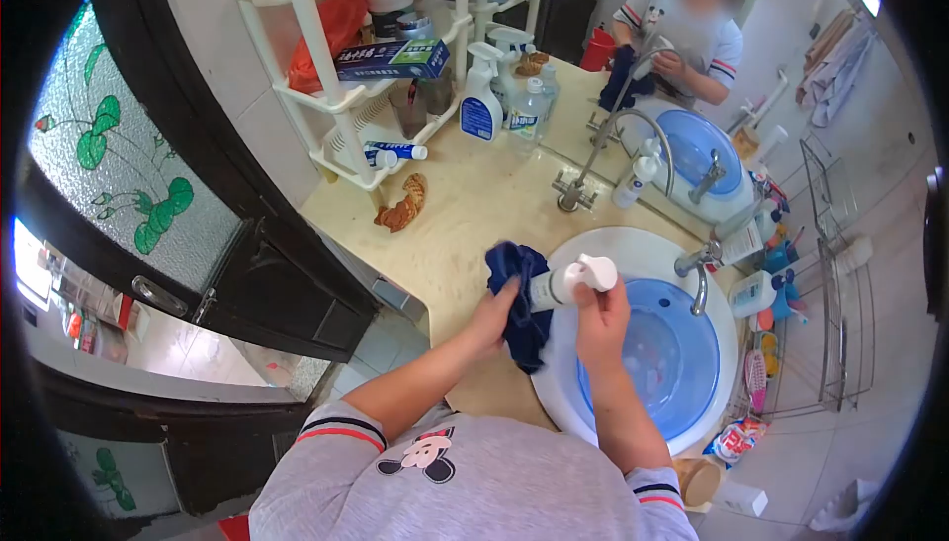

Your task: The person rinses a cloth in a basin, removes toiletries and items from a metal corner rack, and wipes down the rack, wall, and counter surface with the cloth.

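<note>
Grey shirt (554,472) fills lower centre, head view; forearms reach upward. Left hand (494,315) clasps navy cloth (526,338); right fingers (605,312) grip a tilted white bottle (554,289), mid-frame, near the sink (643,254). Countertop (460,210) extends upper left, its edge curving beside the left forearm (415,375).

- The cream counter (460,195) is running along beneath the mirror.
- A white rack (319,39) is standing at its far left.
- A brown object (402,207) is lying near the rack.
- A spray bottle (481,111) and a clear bottle (527,116) are standing at the back.
- A white sink (643,246) is sitting in it.
</note>
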`<action>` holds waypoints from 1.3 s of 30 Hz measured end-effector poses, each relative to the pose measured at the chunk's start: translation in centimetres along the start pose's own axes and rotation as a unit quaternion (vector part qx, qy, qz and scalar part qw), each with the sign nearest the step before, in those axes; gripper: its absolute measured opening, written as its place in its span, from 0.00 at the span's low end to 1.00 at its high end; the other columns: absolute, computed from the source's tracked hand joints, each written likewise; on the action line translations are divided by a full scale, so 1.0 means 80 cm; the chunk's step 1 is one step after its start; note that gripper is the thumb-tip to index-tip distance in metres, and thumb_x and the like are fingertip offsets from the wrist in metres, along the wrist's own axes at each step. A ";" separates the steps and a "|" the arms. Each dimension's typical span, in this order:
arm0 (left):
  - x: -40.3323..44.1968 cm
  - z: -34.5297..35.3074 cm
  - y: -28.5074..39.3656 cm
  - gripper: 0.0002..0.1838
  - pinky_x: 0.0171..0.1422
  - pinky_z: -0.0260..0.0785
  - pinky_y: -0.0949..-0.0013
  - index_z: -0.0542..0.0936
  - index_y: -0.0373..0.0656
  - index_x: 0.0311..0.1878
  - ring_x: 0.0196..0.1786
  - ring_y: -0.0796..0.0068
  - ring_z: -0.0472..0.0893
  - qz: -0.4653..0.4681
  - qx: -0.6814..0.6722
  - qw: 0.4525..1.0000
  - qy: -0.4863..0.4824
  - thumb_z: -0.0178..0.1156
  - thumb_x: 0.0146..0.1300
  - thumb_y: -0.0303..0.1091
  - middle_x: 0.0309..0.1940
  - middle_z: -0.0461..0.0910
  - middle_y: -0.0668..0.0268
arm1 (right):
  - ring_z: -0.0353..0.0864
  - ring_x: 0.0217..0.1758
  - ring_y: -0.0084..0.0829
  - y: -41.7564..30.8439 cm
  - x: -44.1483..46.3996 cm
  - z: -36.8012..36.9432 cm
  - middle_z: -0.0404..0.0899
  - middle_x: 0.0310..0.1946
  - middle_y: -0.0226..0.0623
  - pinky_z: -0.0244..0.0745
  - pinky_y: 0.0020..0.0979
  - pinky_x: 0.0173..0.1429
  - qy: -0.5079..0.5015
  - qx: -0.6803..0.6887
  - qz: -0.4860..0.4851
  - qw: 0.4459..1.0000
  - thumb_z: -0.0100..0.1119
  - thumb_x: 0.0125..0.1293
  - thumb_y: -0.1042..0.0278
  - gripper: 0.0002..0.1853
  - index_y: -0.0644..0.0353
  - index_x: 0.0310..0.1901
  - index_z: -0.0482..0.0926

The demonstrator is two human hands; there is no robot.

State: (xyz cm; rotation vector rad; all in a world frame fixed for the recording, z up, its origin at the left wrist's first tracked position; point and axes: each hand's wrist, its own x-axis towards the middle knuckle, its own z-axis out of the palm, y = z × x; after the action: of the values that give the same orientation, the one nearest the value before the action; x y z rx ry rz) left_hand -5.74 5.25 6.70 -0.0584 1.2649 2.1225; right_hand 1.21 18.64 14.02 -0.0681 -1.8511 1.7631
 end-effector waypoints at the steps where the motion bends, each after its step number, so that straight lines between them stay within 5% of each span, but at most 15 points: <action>1: 0.001 0.001 0.004 0.23 0.59 0.71 0.62 0.71 0.41 0.60 0.53 0.69 0.79 -0.061 -0.116 0.991 -0.005 0.52 0.70 0.46 0.51 0.79 0.64 | 0.75 0.50 0.22 -0.002 0.000 0.006 0.76 0.48 0.32 0.68 0.24 0.55 -0.009 -0.014 -0.025 1.000 0.55 0.69 0.71 0.16 0.63 0.56 0.71; 6: 0.003 -0.012 0.031 0.28 0.61 0.72 0.60 0.73 0.42 0.58 0.54 0.65 0.79 -0.141 -0.203 0.969 -0.011 0.48 0.69 0.58 0.53 0.79 0.60 | 0.75 0.48 0.28 0.011 0.007 0.033 0.75 0.45 0.38 0.70 0.29 0.54 -0.074 -0.179 -0.179 0.965 0.56 0.64 0.74 0.16 0.64 0.53 0.71; 9: 0.017 -0.047 0.013 0.27 0.65 0.68 0.56 0.74 0.44 0.59 0.57 0.64 0.78 -0.133 -0.242 0.960 -0.048 0.48 0.69 0.57 0.55 0.78 0.60 | 0.78 0.48 0.38 0.023 0.036 0.042 0.76 0.47 0.44 0.71 0.32 0.54 -0.089 -0.126 -0.118 0.981 0.56 0.64 0.74 0.15 0.65 0.51 0.72; 13: -0.005 -0.063 0.013 0.24 0.59 0.73 0.59 0.73 0.41 0.59 0.52 0.64 0.81 -0.164 -0.131 0.978 -0.007 0.52 0.70 0.49 0.51 0.80 0.59 | 0.78 0.45 0.27 0.059 0.120 0.071 0.78 0.44 0.40 0.72 0.29 0.49 -0.025 -0.032 -0.073 0.997 0.57 0.65 0.70 0.15 0.66 0.51 0.73; 18: -0.029 -0.070 0.005 0.21 0.55 0.74 0.65 0.73 0.39 0.58 0.49 0.70 0.81 -0.091 0.006 0.996 -0.018 0.55 0.69 0.42 0.48 0.81 0.63 | 0.79 0.37 0.28 0.142 0.253 0.123 0.80 0.33 0.38 0.72 0.31 0.44 0.029 -0.099 0.021 0.994 0.59 0.62 0.64 0.13 0.63 0.43 0.77; 24: -0.029 -0.102 0.010 0.20 0.54 0.71 0.72 0.74 0.36 0.57 0.48 0.78 0.77 -0.093 0.021 0.995 -0.028 0.57 0.69 0.39 0.46 0.79 0.69 | 0.80 0.38 0.43 0.205 0.335 0.192 0.81 0.36 0.47 0.72 0.39 0.44 -0.021 -0.211 0.030 0.977 0.59 0.61 0.63 0.13 0.63 0.43 0.77; 26: -0.031 -0.105 0.019 0.19 0.55 0.70 0.73 0.73 0.36 0.57 0.48 0.78 0.77 -0.080 0.041 0.996 -0.023 0.57 0.68 0.38 0.47 0.78 0.69 | 0.81 0.39 0.40 0.226 0.347 0.205 0.81 0.34 0.44 0.73 0.38 0.44 -0.075 -0.280 0.035 0.956 0.58 0.63 0.62 0.14 0.62 0.46 0.76; 29: -0.029 -0.102 0.025 0.18 0.57 0.70 0.70 0.74 0.35 0.57 0.49 0.76 0.76 -0.059 0.091 0.994 -0.034 0.57 0.66 0.33 0.48 0.78 0.67 | 0.80 0.47 0.47 0.284 0.356 0.221 0.81 0.43 0.50 0.74 0.44 0.51 -0.026 -0.234 -0.063 0.970 0.58 0.63 0.62 0.18 0.60 0.52 0.76; 32: -0.031 -0.095 0.036 0.22 0.60 0.68 0.66 0.72 0.33 0.59 0.53 0.69 0.76 -0.041 0.146 0.988 -0.040 0.58 0.61 0.28 0.52 0.77 0.62 | 0.75 0.57 0.50 0.227 0.322 0.207 0.76 0.52 0.55 0.68 0.43 0.63 -0.059 -0.249 0.059 0.965 0.59 0.62 0.57 0.29 0.64 0.61 0.68; 35: -0.028 -0.109 0.035 0.21 0.59 0.68 0.66 0.74 0.33 0.56 0.53 0.70 0.77 0.002 0.090 0.992 -0.084 0.60 0.59 0.25 0.50 0.78 0.63 | 0.68 0.64 0.51 0.170 0.228 0.148 0.72 0.58 0.56 0.61 0.43 0.68 -0.175 -0.224 -0.050 0.957 0.58 0.64 0.56 0.29 0.62 0.62 0.68; 37: -0.019 -0.118 0.031 0.21 0.60 0.69 0.64 0.73 0.33 0.58 0.54 0.66 0.78 0.030 0.104 0.992 -0.069 0.57 0.63 0.33 0.52 0.78 0.60 | 0.74 0.59 0.48 0.099 0.158 0.083 0.75 0.55 0.52 0.67 0.41 0.64 -0.203 -0.218 -0.153 0.942 0.57 0.65 0.58 0.24 0.62 0.59 0.72; 39: -0.020 -0.123 0.044 0.25 0.64 0.67 0.59 0.71 0.35 0.61 0.58 0.62 0.76 -0.001 0.091 0.991 -0.099 0.50 0.66 0.41 0.55 0.77 0.58 | 0.79 0.53 0.40 0.024 0.118 0.005 0.79 0.50 0.44 0.73 0.37 0.57 -0.176 -0.191 -0.076 0.963 0.58 0.65 0.63 0.18 0.62 0.54 0.76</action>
State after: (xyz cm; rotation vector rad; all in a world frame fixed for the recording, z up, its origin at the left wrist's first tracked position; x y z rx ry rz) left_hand -9.18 -4.54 4.77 0.2243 1.3292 1.9485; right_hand -7.46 22.44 15.71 0.2509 -2.3640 1.3571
